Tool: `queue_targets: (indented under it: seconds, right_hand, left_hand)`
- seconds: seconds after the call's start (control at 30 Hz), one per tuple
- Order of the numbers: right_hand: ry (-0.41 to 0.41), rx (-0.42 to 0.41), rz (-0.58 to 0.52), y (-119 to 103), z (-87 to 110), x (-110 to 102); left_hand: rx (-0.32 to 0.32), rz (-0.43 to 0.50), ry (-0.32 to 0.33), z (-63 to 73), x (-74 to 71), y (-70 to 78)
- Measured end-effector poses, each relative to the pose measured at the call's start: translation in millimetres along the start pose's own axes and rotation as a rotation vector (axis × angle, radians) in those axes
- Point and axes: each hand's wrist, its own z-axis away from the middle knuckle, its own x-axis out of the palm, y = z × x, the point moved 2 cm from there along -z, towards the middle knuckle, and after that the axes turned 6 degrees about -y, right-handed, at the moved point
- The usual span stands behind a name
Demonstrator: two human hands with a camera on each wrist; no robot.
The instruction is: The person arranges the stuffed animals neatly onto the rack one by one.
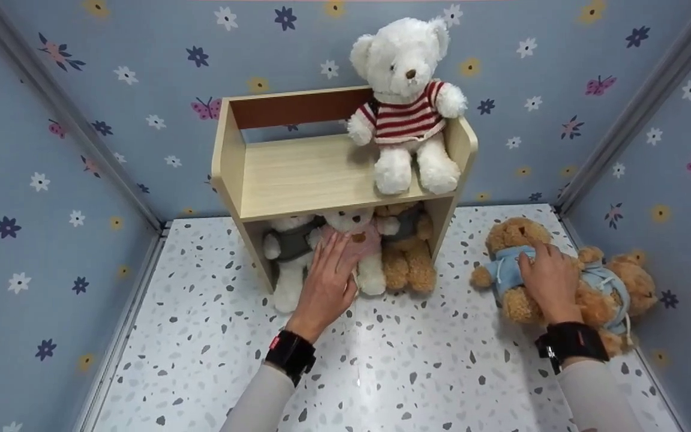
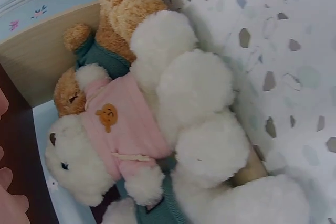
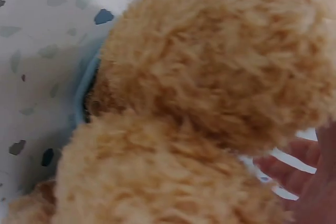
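My left hand [image 1: 326, 285] reaches to the front of the shelf's lower compartment, fingers extended over a white teddy bear in a pink top [image 1: 362, 243]. In the left wrist view, its fingers [image 2: 13, 200] show at the left edge. That bear sits between a white teddy bear in a dark green top [image 1: 293, 243] and a brown one in dark green [image 1: 408, 264]. On the floor at right, my right hand [image 1: 552, 279] is at a brown teddy bear in a light blue hoodie [image 1: 508, 270], thumb and fingers spread. Brown fur [image 3: 210, 66] fills much of the right wrist view.
A large white teddy bear in a red-striped sweater [image 1: 408, 114] sits on the right of the wooden shelf's upper board [image 1: 303, 174]. Another brown bear in a blue hoodie [image 1: 627, 282] lies against the right wall [image 1: 681, 228]. Flowered panels enclose the speckled floor [image 1: 405, 372].
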Motion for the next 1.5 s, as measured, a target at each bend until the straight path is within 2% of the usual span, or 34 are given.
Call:
queue_targets:
  seconds: [0.17,0.37,0.5,0.7,0.9,1.23,1.5]
  right_hand:
    - [-0.167,0.102,-0.055,8.6,5.3,5.9]
    - [-0.238,0.17,-0.058,16.9,9.3,11.6]
    - [-0.272,0.202,-0.046,21.9,14.7,16.3]
    - [-0.299,0.22,-0.009,25.9,19.7,23.5]
    - [-0.308,0.186,0.056,22.3,23.7,32.3]
    - [-0.261,0.173,0.088,16.2,35.1,45.7]
    - [-0.375,0.27,0.031,13.8,38.1,62.4]
  left_hand:
    - [-0.045,0.023,-0.009,19.3,4.9,-4.8]
    - [-0.096,0.03,0.002,45.0,11.5,-10.7]
    - [-0.113,0.024,0.022,55.8,13.6,-13.3]
    - [-0.143,0.024,0.018,65.9,15.1,-15.0]
    - [-0.168,0.039,0.01,73.5,16.5,-14.6]
    - [-0.184,0.063,0.013,79.5,19.1,-13.1]
    - [-0.178,0.086,0.042,85.2,22.8,-11.4]
